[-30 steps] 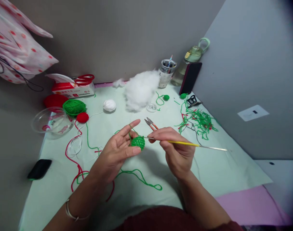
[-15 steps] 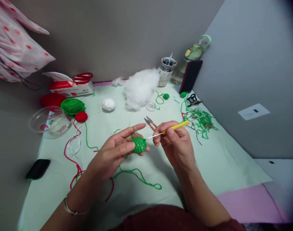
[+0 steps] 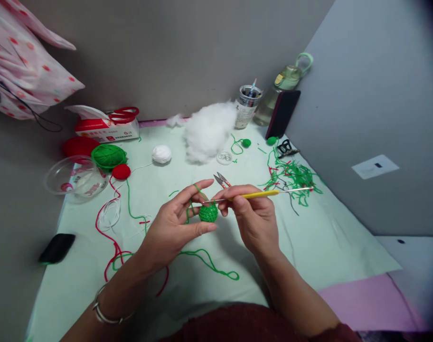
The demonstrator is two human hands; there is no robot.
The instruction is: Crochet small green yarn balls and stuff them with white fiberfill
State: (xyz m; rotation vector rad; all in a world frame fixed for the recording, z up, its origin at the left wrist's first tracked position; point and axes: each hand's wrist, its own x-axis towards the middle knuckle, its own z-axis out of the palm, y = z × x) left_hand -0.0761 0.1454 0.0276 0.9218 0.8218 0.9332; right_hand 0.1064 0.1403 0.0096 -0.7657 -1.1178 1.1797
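Note:
Between the thumb and fingers of my left hand (image 3: pixel 172 225) sits a small round green crochet piece (image 3: pixel 208 213). Green yarn runs from it over my raised index finger and loops down among the other fingers. My thumb lies along its lower edge; whether the fingers behind touch it is hidden. In a pinch grip, my right hand (image 3: pixel 257 218) holds a crochet hook (image 3: pixel 261 194) with a yellow handle. The hook's thin metal tip lies at the top edge of the piece, by the yarn. Thread snips (image 3: pixel 221 180) rest on the table just beyond my right fingers.
White stuffing (image 3: pixel 211 133), a pen cup (image 3: pixel 247 107), a bottle (image 3: pixel 287 78) and a phone (image 3: pixel 283 114) stand at the back. Yarn scraps (image 3: pixel 298 178) lie right. At left are yarn balls (image 3: pixel 108 156), a plastic tub (image 3: pixel 65 178) and a tissue box (image 3: pixel 106 130).
My left thumb has moved off the face of the crochet piece to its lower edge. The hook has swung flatter, its tip shifting left over the top of the piece.

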